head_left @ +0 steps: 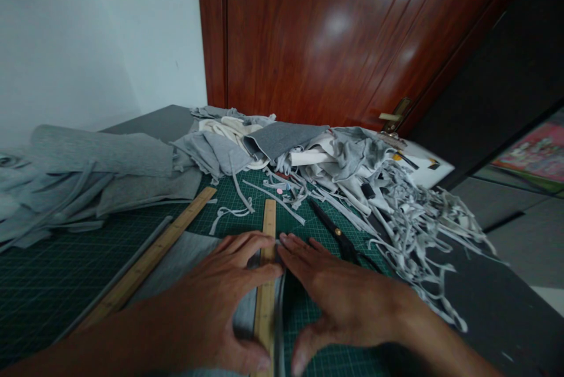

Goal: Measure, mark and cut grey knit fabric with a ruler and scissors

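On the green cutting mat (66,265), the left hand (207,300) presses flat, its grip open, on a wooden ruler (267,283) lying over grey fabric (185,259); the right hand (343,295) lies flat, open, just beside. A heap of cut strips (409,212) suggests much trimming done. Scissors (337,233) lie near; the tabletop edge (506,271) drops right; open mat lies left.

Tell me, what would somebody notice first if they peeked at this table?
Probably the two hands up front: the left hand and right hand press flat on a wooden ruler lying over grey fabric on the green cutting mat. Next, the tangle of grey fabric strips spilling off to the right, with black scissors lying beside it.
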Available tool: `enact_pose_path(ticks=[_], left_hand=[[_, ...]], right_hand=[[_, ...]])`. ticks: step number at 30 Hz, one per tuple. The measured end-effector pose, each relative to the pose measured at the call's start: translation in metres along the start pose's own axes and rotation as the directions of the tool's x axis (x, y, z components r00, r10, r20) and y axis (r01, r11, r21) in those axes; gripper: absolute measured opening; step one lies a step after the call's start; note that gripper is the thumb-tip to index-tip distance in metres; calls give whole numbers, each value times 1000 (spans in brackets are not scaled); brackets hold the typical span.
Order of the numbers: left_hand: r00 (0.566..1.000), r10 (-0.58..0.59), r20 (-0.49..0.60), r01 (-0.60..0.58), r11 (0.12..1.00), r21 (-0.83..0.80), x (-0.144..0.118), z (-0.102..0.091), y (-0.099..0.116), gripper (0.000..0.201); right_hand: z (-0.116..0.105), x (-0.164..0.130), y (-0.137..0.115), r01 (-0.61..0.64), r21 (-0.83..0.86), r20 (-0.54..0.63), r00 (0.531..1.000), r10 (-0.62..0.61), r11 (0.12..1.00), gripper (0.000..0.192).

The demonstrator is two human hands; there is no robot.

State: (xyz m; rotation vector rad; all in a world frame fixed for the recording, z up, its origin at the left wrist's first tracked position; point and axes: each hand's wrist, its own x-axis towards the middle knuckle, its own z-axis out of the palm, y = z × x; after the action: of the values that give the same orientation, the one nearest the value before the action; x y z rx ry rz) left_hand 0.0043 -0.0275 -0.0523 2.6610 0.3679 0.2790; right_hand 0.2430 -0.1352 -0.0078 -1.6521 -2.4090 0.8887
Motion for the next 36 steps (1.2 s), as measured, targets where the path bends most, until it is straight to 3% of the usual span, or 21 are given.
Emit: enact_pose_path(ticks=[3, 5, 10, 16, 23, 30, 32, 36], left_hand=[[1000, -3, -7, 3, 1000, 17, -1, -2, 2, 93], [1000, -16, -7, 16, 999, 32, -2, -3, 4, 93], [999, -45, -14, 45, 999, 18, -2, -8, 8, 93], [994, -95, 47, 94, 995, 39, -1, -13, 10, 95], [998, -62, 20, 62, 998, -11, 1, -11, 7, 95], [999, -36, -21, 36, 999, -22, 0, -7, 5, 95], [999, -28, -29, 28, 1000, -10, -1, -6, 5, 94], [998, -55, -14, 55, 998, 19, 1, -6, 11, 93]], right_hand=[[-40, 16, 8, 12, -87, -200, 979, -30, 996, 63], [-63, 37, 22, -137, -196, -351, 934, 61, 971, 26], [-85, 96, 61, -386, -218, -506, 830, 234, 896, 19], [-71, 134, 78, -460, -196, -519, 798, 306, 866, 32], [-71, 120, 83, -376, -75, -559, 783, 273, 924, 29], [-71, 90, 70, -234, 157, -689, 670, 277, 959, 10], [-61, 83, 62, -135, 245, -669, 694, 268, 960, 12], [-28, 72, 43, 22, 452, -529, 812, 248, 892, 11]])
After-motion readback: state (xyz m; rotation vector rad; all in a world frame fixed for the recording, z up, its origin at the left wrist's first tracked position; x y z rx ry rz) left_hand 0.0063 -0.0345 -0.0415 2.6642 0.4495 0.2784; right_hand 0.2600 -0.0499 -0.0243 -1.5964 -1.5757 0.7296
